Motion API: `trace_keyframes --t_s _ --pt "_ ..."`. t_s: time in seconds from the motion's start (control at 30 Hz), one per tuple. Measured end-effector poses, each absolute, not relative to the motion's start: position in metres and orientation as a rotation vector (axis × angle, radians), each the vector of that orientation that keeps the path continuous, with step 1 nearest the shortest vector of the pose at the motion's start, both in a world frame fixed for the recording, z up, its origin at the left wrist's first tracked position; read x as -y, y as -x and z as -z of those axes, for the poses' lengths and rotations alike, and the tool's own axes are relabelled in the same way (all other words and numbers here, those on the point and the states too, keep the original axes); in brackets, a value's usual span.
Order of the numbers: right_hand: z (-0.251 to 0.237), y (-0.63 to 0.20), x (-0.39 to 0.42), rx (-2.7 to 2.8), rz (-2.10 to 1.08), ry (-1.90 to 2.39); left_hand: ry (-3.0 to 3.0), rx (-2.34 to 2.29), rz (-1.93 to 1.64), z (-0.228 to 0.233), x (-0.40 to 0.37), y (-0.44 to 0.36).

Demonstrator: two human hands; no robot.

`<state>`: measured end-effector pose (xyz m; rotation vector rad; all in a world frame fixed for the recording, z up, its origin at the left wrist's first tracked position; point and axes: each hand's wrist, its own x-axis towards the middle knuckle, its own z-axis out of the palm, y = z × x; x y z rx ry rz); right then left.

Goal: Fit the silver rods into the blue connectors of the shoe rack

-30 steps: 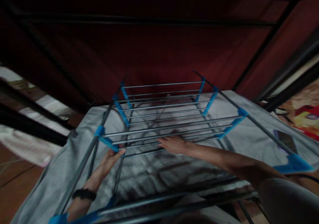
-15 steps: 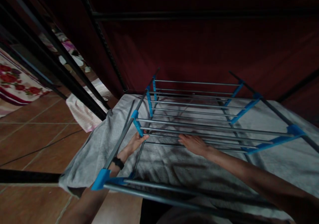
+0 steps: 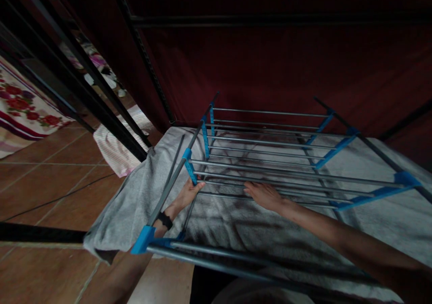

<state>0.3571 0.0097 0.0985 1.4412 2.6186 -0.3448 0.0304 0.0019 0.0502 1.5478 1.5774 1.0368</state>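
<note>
A metal rack (image 3: 286, 176) with grey rods and blue plastic brackets lies on a grey blanket (image 3: 222, 225). My left hand (image 3: 191, 191) is closed at the lower end of a blue bracket (image 3: 191, 171), its thumb along the end of a rod. A dark band (image 3: 164, 220) circles that wrist. My right hand (image 3: 263, 194) has its fingers curled over the lower rods of the same tier, near their middle. Its fingertips are partly hidden behind the rods. Nearest my body, a thicker rod (image 3: 209, 264) runs from a blue corner piece (image 3: 143, 239).
Dark red cloth (image 3: 270, 70) hangs behind the rack on a black metal frame (image 3: 216, 21). Black posts (image 3: 97, 101) rise at the left. Beyond them are a tiled floor (image 3: 57, 182), a thin cable (image 3: 67, 196), a striped cloth (image 3: 116, 146) and a flowered cloth (image 3: 27, 108).
The whole view has shifted slightly, so things appear a little further right. Both hands keep nearly the same places on the rack.
</note>
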Motion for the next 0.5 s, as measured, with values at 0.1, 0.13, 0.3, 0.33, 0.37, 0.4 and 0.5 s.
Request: trace_keyframes --t_s 0.1,0.13,0.3,0.33,0.37,0.4,0.5 --pt "-0.0971 -0.3574 -0.009 -2.619 0.331 -1.444 -1.553 -1.589 -1.037 -0.0544 0.0002 -0.0327" --pt "-0.0967 -0.3575 -0.0088 -2.621 0.322 -1.442 -1.548 -1.594 -1.031 -0.0559 0.0008 -0.0334" --pt "-0.0948 -0.358 -0.009 -2.66 0.271 -1.441 -1.492 -1.588 -1.01 -0.0561 0.0015 -0.0351" --pt "-0.0941 -0.3582 -0.0094 -2.669 0.278 -1.444 -1.484 -1.576 -1.022 -0.0549 0.0012 -0.0352" --pt "-0.0933 -0.3586 -0.0097 -2.679 0.294 -1.442 -1.479 -1.562 -1.038 -0.0538 0.0008 -0.0352" --pt "-0.0926 -0.3592 -0.0098 -2.693 0.315 -1.435 -1.476 -1.549 -1.051 -0.0528 0.0003 -0.0352" --pt "-0.0933 -0.3652 -0.0071 -2.8 0.342 -1.372 -1.466 -1.524 -1.069 -0.0515 -0.0014 -0.0346"
